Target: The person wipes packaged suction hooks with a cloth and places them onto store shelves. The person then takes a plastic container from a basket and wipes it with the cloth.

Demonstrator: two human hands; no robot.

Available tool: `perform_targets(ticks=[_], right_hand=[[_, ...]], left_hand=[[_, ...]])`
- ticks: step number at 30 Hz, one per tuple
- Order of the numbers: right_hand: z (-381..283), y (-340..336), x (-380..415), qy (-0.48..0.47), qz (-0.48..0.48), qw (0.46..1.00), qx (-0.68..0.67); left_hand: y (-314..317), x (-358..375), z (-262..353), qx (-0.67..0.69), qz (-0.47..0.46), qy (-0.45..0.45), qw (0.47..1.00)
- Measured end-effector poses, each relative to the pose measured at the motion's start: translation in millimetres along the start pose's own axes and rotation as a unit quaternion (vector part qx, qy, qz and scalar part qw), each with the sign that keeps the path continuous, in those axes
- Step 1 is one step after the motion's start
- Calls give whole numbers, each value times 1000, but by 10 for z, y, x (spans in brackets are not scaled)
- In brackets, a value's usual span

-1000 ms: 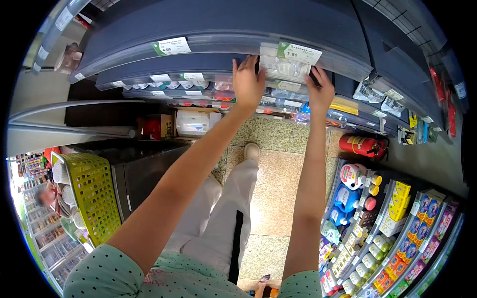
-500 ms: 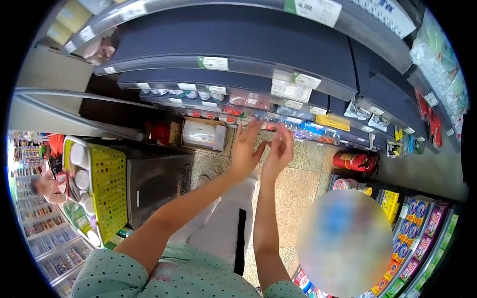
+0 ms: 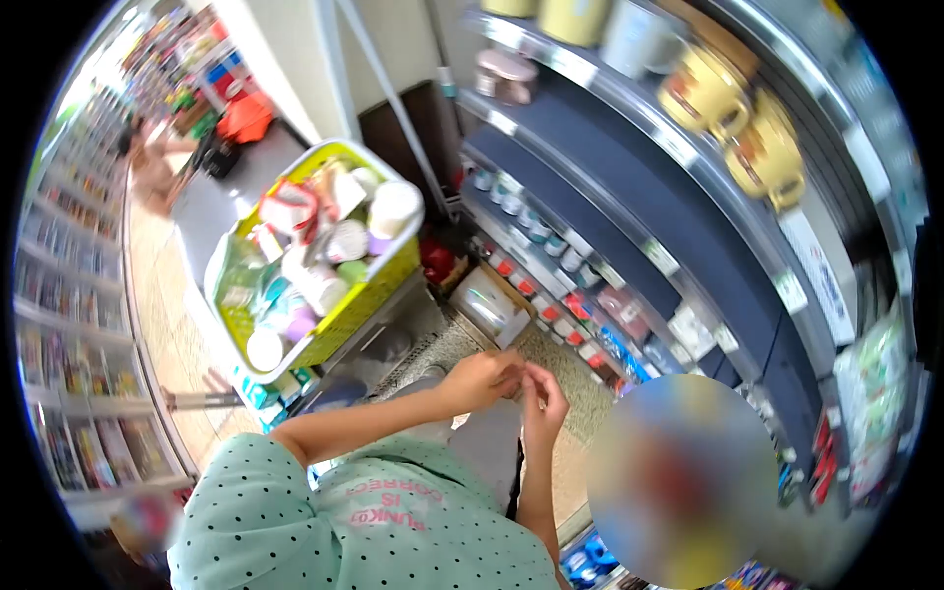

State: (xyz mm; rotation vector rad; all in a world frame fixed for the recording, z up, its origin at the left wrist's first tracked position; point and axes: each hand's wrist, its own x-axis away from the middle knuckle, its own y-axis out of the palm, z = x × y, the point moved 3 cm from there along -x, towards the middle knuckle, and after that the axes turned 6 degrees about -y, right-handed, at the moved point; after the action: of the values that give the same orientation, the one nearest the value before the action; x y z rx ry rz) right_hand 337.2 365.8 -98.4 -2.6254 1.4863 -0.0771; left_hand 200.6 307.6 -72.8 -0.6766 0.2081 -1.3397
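Observation:
Near the middle of the view, my left hand (image 3: pixel 480 382) has its fingers curled and pressed together, touching the fingertips of my right hand (image 3: pixel 544 401). The fingers of my right hand are bent too. Both hands are in front of my body, above the floor, and anything small between the fingers is too blurred to make out. To the left of them stands a yellow-green basket (image 3: pixel 366 303) filled with cups, mugs and bottles. Beyond the hands, a cardboard box (image 3: pixel 489 307) with a white item sits on the floor by the shelves.
Dark shelves (image 3: pixel 600 147) curve across the right, with yellow mugs (image 3: pixel 700 90) on the upper one and small jars (image 3: pixel 541 232) lower down. The basket rests on a metal surface (image 3: pixel 202 197). At the far left, a person (image 3: pixel 152 167) is near other store shelves (image 3: pixel 79 334).
The view has swung left, bringing the basket closer to the middle. My hands, apart with spread fingers before, have come together with curled fingers and sit lower.

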Motion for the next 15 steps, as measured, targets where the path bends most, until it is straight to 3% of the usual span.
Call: perform_targets(ticks=[2, 4, 7, 11, 15], right_hand=[[53, 54, 55, 20, -166, 982, 86], [182, 67, 196, 39, -322, 929, 177], [192, 70, 394, 130, -484, 848, 174], [173, 159, 373, 155, -533, 819, 147], [35, 314, 305, 206, -569, 788, 114]], left_hand=[[-273, 308, -276, -59, -126, -107, 985], [-404, 716, -667, -74, -145, -86, 983], [-605, 1321, -1044, -61, -246, -128, 959], [-495, 1703, -1488, 85, -215, -112, 966], [-474, 1779, -1394, 232, -180, -80, 953]])
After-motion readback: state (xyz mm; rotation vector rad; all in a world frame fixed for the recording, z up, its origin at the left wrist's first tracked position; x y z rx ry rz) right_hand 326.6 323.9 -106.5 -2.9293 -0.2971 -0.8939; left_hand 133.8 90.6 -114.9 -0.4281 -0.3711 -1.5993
